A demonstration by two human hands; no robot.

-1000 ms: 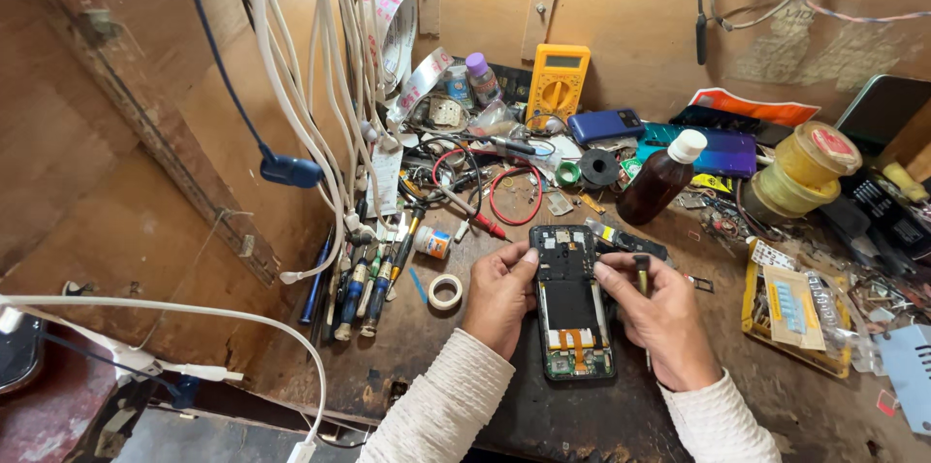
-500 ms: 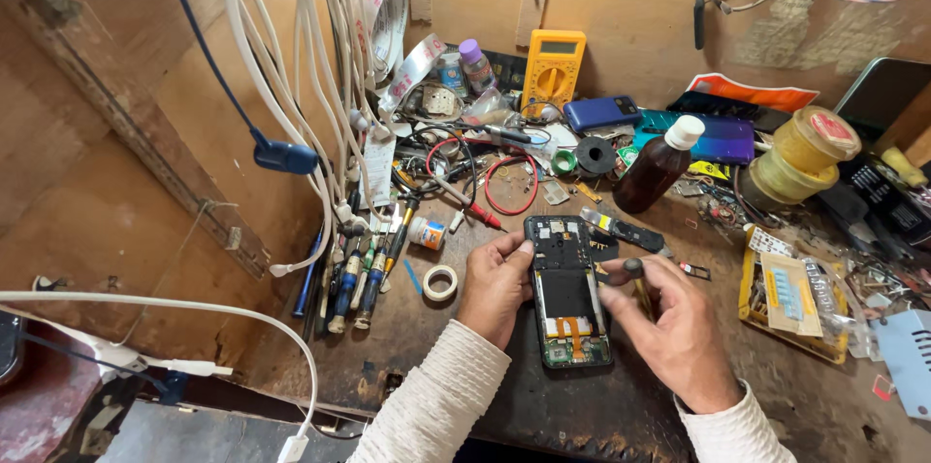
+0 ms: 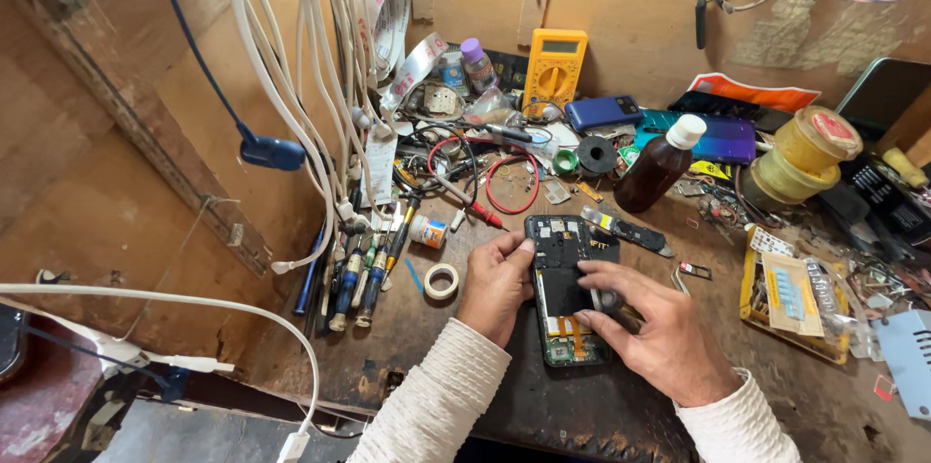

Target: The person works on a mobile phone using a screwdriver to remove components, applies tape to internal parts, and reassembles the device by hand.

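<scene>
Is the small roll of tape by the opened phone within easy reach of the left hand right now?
Probably yes: the tape roll lies on bare bench just beside the left hand, which holds the phone's edge. Nothing lies between them.

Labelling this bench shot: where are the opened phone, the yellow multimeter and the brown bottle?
opened phone (image 3: 561, 248), head view, upper bare circuitry
yellow multimeter (image 3: 555, 75), head view, dial face
brown bottle (image 3: 655, 177), head view, body

Both hands (image 3: 582, 313) on opened phone (image 3: 565, 288), cluttered workbench (image 3: 407, 347)
</scene>
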